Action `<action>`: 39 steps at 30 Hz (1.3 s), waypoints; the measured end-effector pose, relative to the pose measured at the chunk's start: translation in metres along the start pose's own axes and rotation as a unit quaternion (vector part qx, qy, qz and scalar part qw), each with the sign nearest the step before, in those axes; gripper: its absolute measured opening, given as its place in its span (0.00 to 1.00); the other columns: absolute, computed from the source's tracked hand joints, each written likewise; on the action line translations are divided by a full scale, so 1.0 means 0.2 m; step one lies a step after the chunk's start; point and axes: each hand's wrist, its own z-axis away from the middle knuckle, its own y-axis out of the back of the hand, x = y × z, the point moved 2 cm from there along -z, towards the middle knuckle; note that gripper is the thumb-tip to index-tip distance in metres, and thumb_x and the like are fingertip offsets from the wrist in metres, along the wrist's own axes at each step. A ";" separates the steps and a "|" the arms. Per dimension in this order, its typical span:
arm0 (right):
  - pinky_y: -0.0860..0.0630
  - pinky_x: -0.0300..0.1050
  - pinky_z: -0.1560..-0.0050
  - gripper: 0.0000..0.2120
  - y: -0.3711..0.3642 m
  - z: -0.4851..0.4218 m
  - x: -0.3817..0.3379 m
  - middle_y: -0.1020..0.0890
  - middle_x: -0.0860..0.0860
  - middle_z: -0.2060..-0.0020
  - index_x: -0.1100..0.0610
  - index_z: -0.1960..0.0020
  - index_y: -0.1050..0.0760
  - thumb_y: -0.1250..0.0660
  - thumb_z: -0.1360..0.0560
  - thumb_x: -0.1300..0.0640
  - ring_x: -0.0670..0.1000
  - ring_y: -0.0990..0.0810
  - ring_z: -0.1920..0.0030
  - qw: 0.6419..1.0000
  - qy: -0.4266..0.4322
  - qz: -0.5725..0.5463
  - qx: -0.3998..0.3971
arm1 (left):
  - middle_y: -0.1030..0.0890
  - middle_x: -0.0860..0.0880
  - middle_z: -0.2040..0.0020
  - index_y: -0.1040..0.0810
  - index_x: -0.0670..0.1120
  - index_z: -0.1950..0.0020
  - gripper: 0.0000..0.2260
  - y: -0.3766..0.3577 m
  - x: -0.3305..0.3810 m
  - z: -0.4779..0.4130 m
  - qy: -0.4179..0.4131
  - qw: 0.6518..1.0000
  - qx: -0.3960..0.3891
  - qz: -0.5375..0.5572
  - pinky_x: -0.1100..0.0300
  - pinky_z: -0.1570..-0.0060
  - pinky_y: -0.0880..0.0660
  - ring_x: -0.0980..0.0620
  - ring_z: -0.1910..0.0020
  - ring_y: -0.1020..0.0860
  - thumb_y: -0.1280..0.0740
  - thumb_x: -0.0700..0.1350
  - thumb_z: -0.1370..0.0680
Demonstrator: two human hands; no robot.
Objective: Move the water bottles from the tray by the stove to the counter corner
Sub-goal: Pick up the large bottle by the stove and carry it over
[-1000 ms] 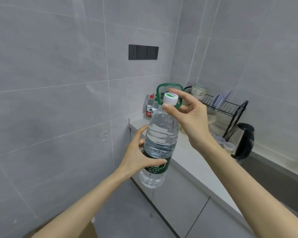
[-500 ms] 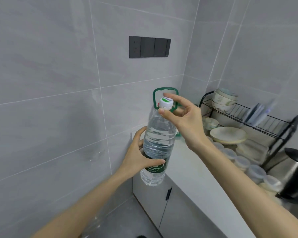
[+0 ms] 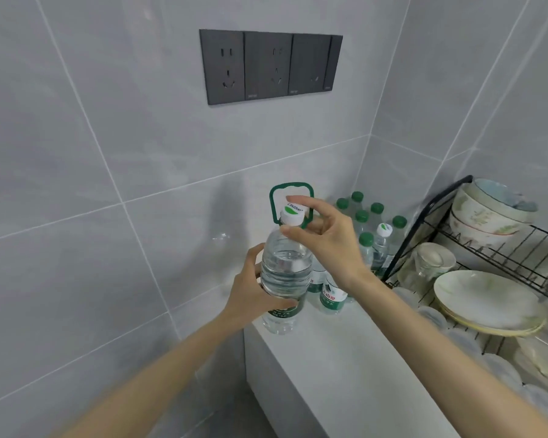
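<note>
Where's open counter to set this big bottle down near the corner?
Bare counter runs from the front edge toward the small bottles in the corner, bordered on the right by the dish rack. The corner itself is crowded. The large bottle, held by both hands, hangs at that patch's left end.

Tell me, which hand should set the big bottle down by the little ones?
Probably the left hand. It wraps the big bottle around its body, carrying the weight, just above the counter. The right hand only pinches the cap.
</note>
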 end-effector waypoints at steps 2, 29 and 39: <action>0.32 0.50 0.62 0.20 0.01 -0.09 0.10 0.38 0.56 0.75 0.47 0.40 0.22 0.24 0.30 0.58 0.62 0.44 0.70 1.000 -0.014 0.001 0.003 | 0.20 0.62 0.49 0.43 0.68 0.38 0.47 -0.02 -0.05 -0.12 0.015 1.000 -0.003 -0.010 0.59 0.46 0.23 0.69 0.51 0.21 0.16 0.45 0.44; 0.38 0.45 0.67 0.19 0.04 -0.51 0.51 0.38 0.43 0.74 0.45 0.36 0.27 0.31 0.24 0.57 0.48 0.41 0.71 0.994 -0.066 0.078 -0.047 | 0.25 0.64 0.47 0.41 0.54 0.31 0.45 -0.11 -0.25 -0.64 0.089 0.996 -0.029 0.013 0.61 0.46 0.26 0.64 0.46 0.24 0.19 0.40 0.40; 0.24 0.50 0.38 0.29 0.13 -0.32 0.40 0.21 0.52 0.39 0.36 0.29 0.38 0.32 0.23 0.56 0.45 0.22 0.40 0.985 -0.115 0.125 -0.040 | 0.24 0.55 0.41 0.35 0.56 0.35 0.32 -0.08 -0.16 -0.51 0.060 0.995 0.019 0.084 0.62 0.44 0.27 0.53 0.39 0.24 0.24 0.37 0.31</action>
